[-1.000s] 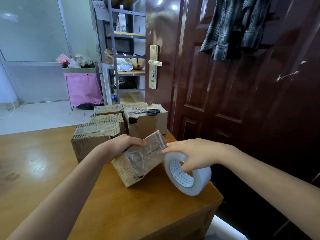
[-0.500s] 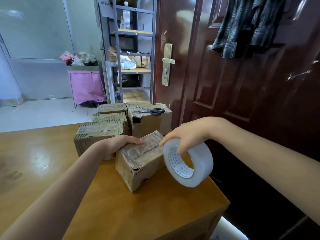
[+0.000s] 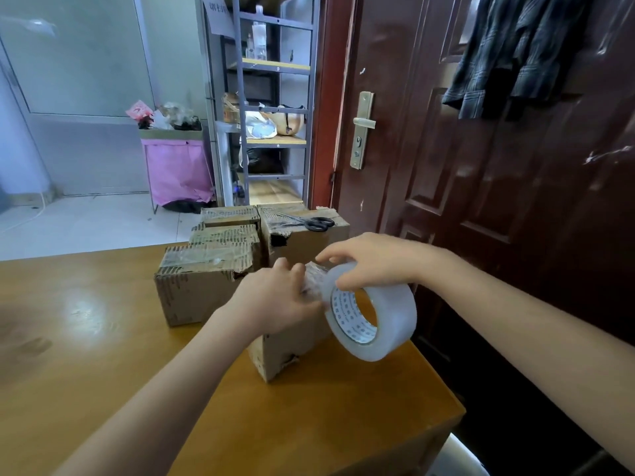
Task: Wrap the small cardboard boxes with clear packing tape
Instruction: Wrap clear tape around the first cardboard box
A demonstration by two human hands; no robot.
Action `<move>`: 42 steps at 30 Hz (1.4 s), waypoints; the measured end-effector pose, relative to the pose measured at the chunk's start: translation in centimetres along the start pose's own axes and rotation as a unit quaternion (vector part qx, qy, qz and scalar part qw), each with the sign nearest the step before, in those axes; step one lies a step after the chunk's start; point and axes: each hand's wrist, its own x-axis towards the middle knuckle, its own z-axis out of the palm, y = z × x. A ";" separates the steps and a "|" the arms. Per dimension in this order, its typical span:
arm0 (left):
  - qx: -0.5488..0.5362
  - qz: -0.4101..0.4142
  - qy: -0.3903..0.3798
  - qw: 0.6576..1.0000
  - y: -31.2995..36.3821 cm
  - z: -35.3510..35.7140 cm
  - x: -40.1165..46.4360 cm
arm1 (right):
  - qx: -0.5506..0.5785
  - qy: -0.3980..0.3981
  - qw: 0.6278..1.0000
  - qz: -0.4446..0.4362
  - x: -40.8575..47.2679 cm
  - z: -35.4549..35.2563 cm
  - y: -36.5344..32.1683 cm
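Cardboard box (image 3: 288,348) near table (image 3: 343,424) corner, left hand (image 3: 275,304) gripping it, right hand (image 3: 371,262) holding tape roll (image 3: 372,312)

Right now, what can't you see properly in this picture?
- Head view: top of the near box, covered by the left hand.
- Loose tape end: hidden between that hand and the tape roll held by the right hand.
- Print inside the roll's core: too small.
- Shelf sign: blurred, cut off.

Two bare forearms enter from bottom edge, no sleeves in view. Left hand (image 3: 275,300) and right hand (image 3: 374,262) bare: no gloves, rings, watch or bracelet visible. Nails short.
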 end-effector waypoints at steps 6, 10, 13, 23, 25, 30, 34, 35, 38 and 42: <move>0.097 -0.006 -0.016 0.995 1.1 1.5 0.2 | 0.141 0.245 0.959 -0.026 -3.8 5.5 1.7; 0.078 -0.018 0.002 0.997 1.1 1.8 0.2 | 0.197 0.384 0.901 -0.043 -4.9 10.5 1.7; 0.065 -0.031 0.013 0.997 1.2 1.6 -0.2 | 0.207 0.434 0.875 -0.065 -4.8 12.5 1.8; 0.060 -0.053 0.012 0.997 1.4 1.5 -0.3 | 0.236 0.389 0.887 -0.072 -6.0 12.4 1.8; 0.055 -0.052 0.010 0.997 1.4 1.4 -0.2 | 0.183 0.343 0.920 -0.054 -6.5 11.9 1.8; 0.053 -0.051 0.007 0.997 1.4 1.1 -0.2 | 0.132 0.165 0.977 0.002 -7.1 10.9 2.2; 0.055 -0.052 0.002 0.997 1.4 1.1 -0.1 | 0.102 0.082 0.991 0.024 -6.8 9.1 1.8; 0.056 -0.052 -0.002 0.997 1.3 1.0 0.1 | 0.086 0.045 0.995 0.032 -6.5 8.4 1.8; 0.054 -0.049 -0.020 0.997 1.0 0.3 0.7 | 0.056 -0.037 0.997 0.035 -6.1 6.5 1.5; 0.067 -0.031 -0.033 0.997 1.1 -0.3 1.3 | 0.039 -0.073 0.996 0.034 -6.6 4.5 1.4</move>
